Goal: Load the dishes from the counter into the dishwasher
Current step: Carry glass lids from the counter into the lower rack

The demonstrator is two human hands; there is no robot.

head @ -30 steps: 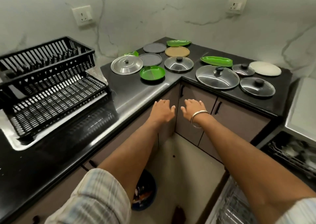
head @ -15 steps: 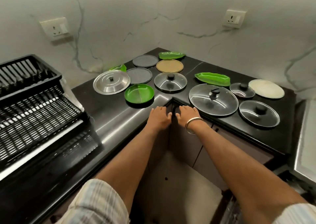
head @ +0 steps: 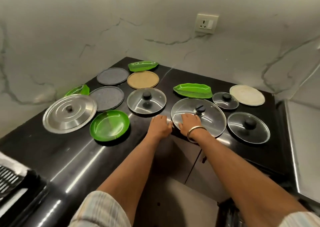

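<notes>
Sleeves of pale striped cloth at the bottom edge, both forearms stretched over the corner of the glossy black table (head: 65, 159). Left hand (head: 159, 127) lies flat on the table edge, fingers straight and released, touching the near-left rim of the large glass lid with black knob (head: 207, 116). Right hand (head: 188, 122), silver bangle (head: 196, 133) at the wrist, rests on top of that lid, fingers relaxed, nothing grasped. Round green plastic plate (head: 109, 125) just left of the hands; big steel lid (head: 69, 113) beyond it. Medium glass lid (head: 146, 100) behind the left hand; another glass lid (head: 248, 127) right of the large one. Farther back: two grey round plates (head: 107, 97), tan plate (head: 142, 79), green leaf-shaped trays (head: 193, 90), white plate (head: 246, 94).
</notes>
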